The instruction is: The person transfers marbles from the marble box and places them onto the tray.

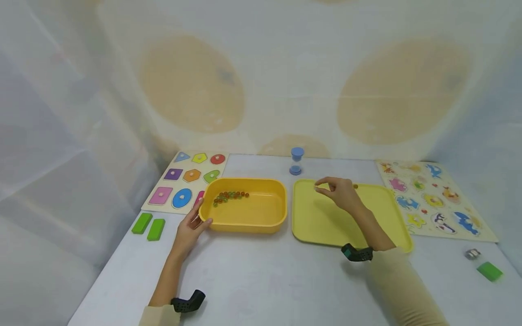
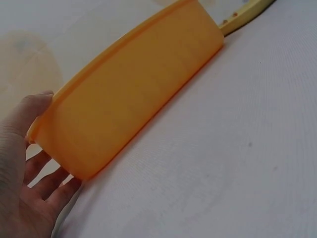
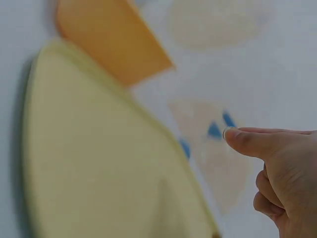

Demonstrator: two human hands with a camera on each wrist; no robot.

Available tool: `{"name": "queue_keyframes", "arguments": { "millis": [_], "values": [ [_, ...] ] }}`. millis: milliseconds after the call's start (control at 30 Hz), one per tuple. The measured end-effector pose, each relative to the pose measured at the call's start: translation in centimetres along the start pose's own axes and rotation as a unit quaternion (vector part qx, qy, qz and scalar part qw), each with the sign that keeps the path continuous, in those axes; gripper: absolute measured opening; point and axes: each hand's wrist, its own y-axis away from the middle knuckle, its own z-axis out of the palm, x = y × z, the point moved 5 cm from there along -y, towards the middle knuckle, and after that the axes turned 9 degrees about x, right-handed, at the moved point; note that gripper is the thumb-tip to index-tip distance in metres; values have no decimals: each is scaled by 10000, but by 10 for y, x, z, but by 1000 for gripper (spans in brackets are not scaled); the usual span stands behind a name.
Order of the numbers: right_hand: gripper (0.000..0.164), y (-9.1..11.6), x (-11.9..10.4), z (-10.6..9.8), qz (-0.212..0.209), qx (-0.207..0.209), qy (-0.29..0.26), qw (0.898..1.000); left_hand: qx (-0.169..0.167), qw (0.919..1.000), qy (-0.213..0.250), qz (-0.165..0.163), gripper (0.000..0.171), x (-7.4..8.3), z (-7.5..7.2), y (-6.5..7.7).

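Observation:
My left hand (image 1: pixel 191 230) grips the left end of a deep yellow-orange plastic bin (image 1: pixel 244 225), thumb at the rim and fingers around the end wall in the left wrist view. Inside the bin, small glossy red-brown and green marbles (image 1: pixel 230 195) lie in a cluster toward the back left. Above the back left part of a flat pale yellow tray (image 1: pixel 326 226), my right hand (image 1: pixel 340 192) pinches thumb and forefinger together around what looks like a small marble, mostly hidden by the fingertips. A brown marble (image 1: pixel 355 186) lies at the tray's back edge, just behind that hand.
A blue sand timer (image 1: pixel 296 161) stands behind the tray. Shape puzzle board (image 1: pixel 175 181) at back left, animal puzzle board (image 1: pixel 436 199) at right. Green blocks (image 1: pixel 156 229) lie at left; another green block (image 1: pixel 490 271) and a small silvery object (image 1: pixel 472 254) lie at right.

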Motion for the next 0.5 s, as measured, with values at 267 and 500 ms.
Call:
{"name": "queue_keyframes", "arguments": {
  "millis": [267,500],
  "values": [
    [22,49,65,-16,950,-353,408,9940,16,10000,-15,-75,63,-3,-2,0],
    [33,48,62,-15,932,-288,308,9948,30,10000,2,-80,63,-2,-1,0]
  ]
}}
